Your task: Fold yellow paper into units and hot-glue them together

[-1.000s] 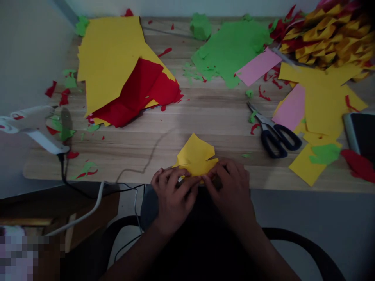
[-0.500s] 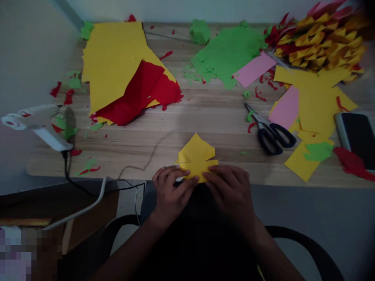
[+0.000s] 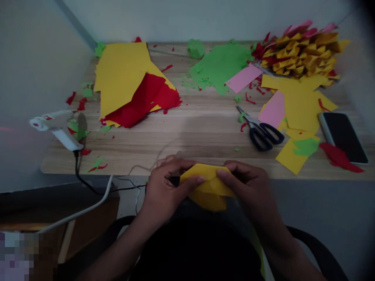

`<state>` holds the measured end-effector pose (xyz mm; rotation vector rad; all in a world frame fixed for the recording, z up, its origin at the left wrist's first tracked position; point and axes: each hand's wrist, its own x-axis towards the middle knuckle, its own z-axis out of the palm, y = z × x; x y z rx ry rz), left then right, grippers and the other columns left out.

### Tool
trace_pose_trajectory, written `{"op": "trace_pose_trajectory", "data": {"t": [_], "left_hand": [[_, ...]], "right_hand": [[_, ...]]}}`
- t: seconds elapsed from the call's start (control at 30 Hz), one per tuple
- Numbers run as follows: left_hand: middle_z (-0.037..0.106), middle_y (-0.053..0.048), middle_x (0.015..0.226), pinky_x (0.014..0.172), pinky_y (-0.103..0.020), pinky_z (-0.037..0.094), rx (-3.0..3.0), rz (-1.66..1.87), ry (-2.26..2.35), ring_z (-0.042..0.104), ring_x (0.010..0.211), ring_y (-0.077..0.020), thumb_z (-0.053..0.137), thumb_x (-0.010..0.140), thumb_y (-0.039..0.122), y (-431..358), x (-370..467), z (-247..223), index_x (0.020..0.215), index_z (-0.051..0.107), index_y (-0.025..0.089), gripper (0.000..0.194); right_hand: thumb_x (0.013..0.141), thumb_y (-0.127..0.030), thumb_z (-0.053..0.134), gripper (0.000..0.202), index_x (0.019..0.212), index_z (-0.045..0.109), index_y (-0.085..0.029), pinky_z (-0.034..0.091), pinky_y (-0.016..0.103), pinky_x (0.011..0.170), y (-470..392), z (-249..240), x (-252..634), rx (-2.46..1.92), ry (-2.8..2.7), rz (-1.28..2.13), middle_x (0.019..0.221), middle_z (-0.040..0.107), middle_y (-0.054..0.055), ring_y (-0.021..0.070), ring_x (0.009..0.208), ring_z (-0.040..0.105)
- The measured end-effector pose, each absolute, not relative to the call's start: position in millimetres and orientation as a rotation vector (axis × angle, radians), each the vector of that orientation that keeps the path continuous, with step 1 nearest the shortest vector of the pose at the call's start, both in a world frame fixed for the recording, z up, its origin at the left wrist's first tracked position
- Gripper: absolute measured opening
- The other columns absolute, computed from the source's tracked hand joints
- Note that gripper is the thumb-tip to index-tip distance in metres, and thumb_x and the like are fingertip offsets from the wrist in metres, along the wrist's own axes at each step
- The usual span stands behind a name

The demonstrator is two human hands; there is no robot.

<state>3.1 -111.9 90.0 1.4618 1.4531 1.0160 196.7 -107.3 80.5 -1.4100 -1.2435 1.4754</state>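
Note:
A folded yellow paper piece (image 3: 209, 189) is held up at the table's front edge, over my lap. My left hand (image 3: 170, 187) pinches its left side, thumb on the near face and fingers behind. My right hand (image 3: 249, 185) grips the right side in the same way, its thumb near the top edge. One flap of the paper hangs below the thumbs. The fingers behind the paper are partly hidden.
Scissors (image 3: 263, 134) and a phone (image 3: 344, 136) lie to the right. A white glue gun (image 3: 63, 130) stands at the left. Yellow sheets (image 3: 120, 74), red paper (image 3: 146, 99), green paper (image 3: 221, 64) and a folded-paper bundle (image 3: 301, 54) lie farther back.
The yellow paper has been lifted off the table edge, brought nearer and tilted or folded, with a flap now hanging down. Both hands came closer with it. The view has shifted slightly.

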Motion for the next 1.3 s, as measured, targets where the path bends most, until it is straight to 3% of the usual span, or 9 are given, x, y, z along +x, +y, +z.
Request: {"op": "trace_pose_trajectory", "data": {"t": [0.23,0.43,0.53,0.7,0.8,0.93,1.07,1.17,1.3], "left_hand": [[0.066,0.001,0.070,0.059,-0.024,0.042,1.289,0.931,1.374,0.059,0.070,-0.0138,0.074,0.082,0.035,-110.8,6.8,101.3,0.075,0.074,0.022,0.015],[0.064,0.001,0.070,0.056,-0.020,0.045,0.930,0.919,1.256,0.056,0.062,-0.0103,0.068,0.087,0.040,-108.2,13.3,99.1,0.080,0.069,0.019,0.023],[0.060,0.002,0.065,0.053,-0.018,0.043,0.905,0.905,1.226,0.053,0.058,-0.0088,0.067,0.088,0.042,-107.8,15.4,97.6,0.075,0.065,0.017,0.028],[0.070,-0.001,0.080,0.059,-0.019,0.049,0.903,0.950,1.224,0.063,0.069,-0.0117,0.070,0.085,0.041,-106.8,18.3,95.2,0.096,0.069,0.021,0.023],[0.073,-0.002,0.086,0.062,-0.019,0.052,0.963,1.051,1.279,0.067,0.076,-0.0127,0.076,0.080,0.032,-105.4,21.0,90.7,0.092,0.069,0.020,0.019],[0.076,-0.002,0.089,0.065,-0.023,0.056,1.074,1.175,1.368,0.071,0.079,-0.0150,0.077,0.079,0.025,-106.1,22.8,85.0,0.107,0.068,0.022,0.030],[0.077,-0.001,0.088,0.077,-0.030,0.058,1.449,1.206,1.282,0.071,0.085,-0.0156,0.068,0.085,0.013,-109.7,19.0,82.7,0.085,0.071,0.023,0.010],[0.076,0.000,0.095,0.085,-0.037,0.055,1.777,1.293,1.174,0.068,0.094,-0.0172,0.066,0.084,0.005,-110.8,14.3,81.6,0.078,0.066,0.024,0.020],[0.071,0.001,0.100,0.088,-0.040,0.052,2.038,1.347,1.172,0.064,0.098,-0.0176,0.071,0.082,0.004,-110.7,10.6,79.8,0.081,0.066,0.025,0.021]], "right_hand": [[0.085,-0.043,0.071,0.030,0.067,0.069,-0.019,0.039,0.019,0.051,-107.3,88.4,198.2,-1.376,-1.203,1.505,0.063,0.059,-0.002,0.0094,0.058,0.050],[0.086,-0.035,0.070,0.012,0.092,0.075,-0.025,0.048,0.024,0.065,-107.5,81.6,202.0,-1.322,-1.157,1.492,0.084,0.071,0.000,0.0137,0.074,0.061],[0.085,-0.034,0.071,0.011,0.091,0.074,-0.025,0.048,0.025,0.066,-107.4,77.6,205.2,-1.339,-1.159,1.459,0.083,0.070,0.000,0.0138,0.073,0.060],[0.086,-0.034,0.071,0.012,0.088,0.073,-0.023,0.046,0.025,0.062,-108.2,75.6,207.6,-1.344,-1.261,1.410,0.079,0.069,0.000,0.0133,0.070,0.058],[0.087,-0.035,0.070,0.014,0.095,0.073,-0.024,0.049,0.026,0.065,-109.9,72.7,204.8,-1.338,-1.298,1.392,0.087,0.072,0.001,0.0147,0.075,0.062],[0.085,-0.036,0.072,0.024,0.106,0.072,-0.025,0.052,0.029,0.067,-112.6,68.4,200.6,-1.371,-1.267,1.369,0.095,0.073,0.003,0.0179,0.081,0.066],[0.082,-0.024,0.072,0.008,0.090,0.072,-0.024,0.052,0.030,0.070,-113.9,66.7,200.0,-1.367,-1.331,1.146,0.085,0.071,0.001,0.0172,0.079,0.065],[0.080,-0.008,0.065,0.017,0.081,0.066,-0.024,0.050,0.029,0.072,-114.3,64.5,200.9,-1.266,-1.405,0.888,0.081,0.068,-0.002,0.0154,0.080,0.064],[0.084,-0.006,0.064,0.019,0.086,0.063,-0.025,0.050,0.033,0.073,-114.5,62.5,201.0,-1.093,-1.563,0.714,0.082,0.069,-0.001,0.0164,0.080,0.065]]}}
